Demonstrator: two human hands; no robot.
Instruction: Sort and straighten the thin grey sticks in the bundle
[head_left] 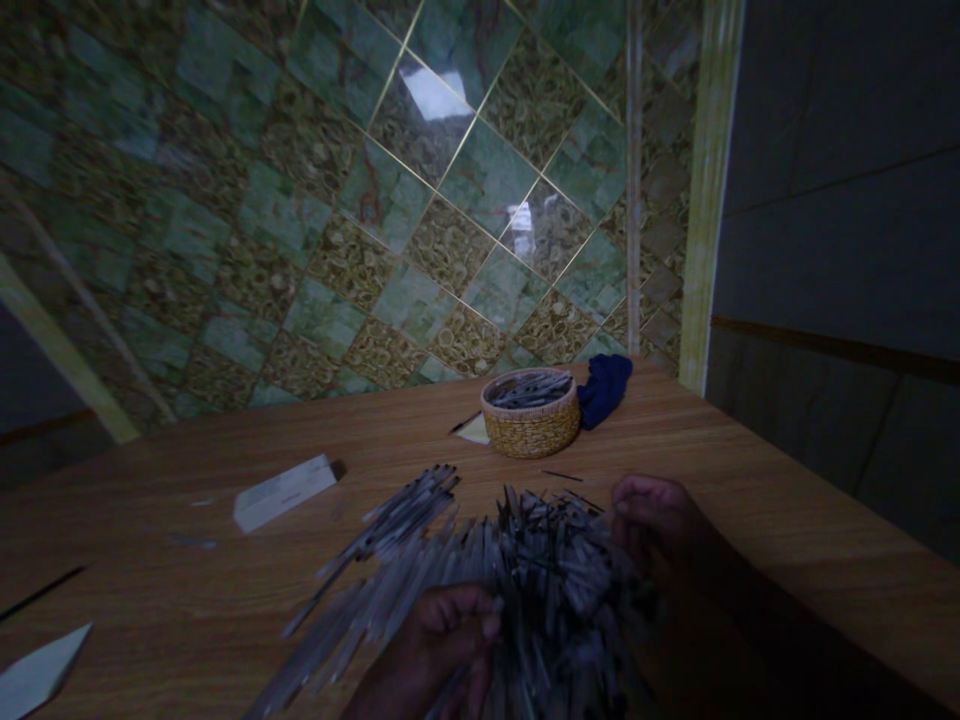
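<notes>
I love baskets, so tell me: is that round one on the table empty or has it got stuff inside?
Not empty: the round basket holds thin greyish sticks, visible near its rim.

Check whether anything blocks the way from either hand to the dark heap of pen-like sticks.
Nothing visible does. The left hand is at the left side of the heap, and the right hand is by its right edge. The woven basket stands beyond the heap, out of both paths.

Smooth plastic-looking sticks (555,580), wood-grain tabletop (750,490), rough woven basket (534,430), matt cloth (604,392), glossy wall tiles (495,178), matt paper sheet (43,674)
</notes>
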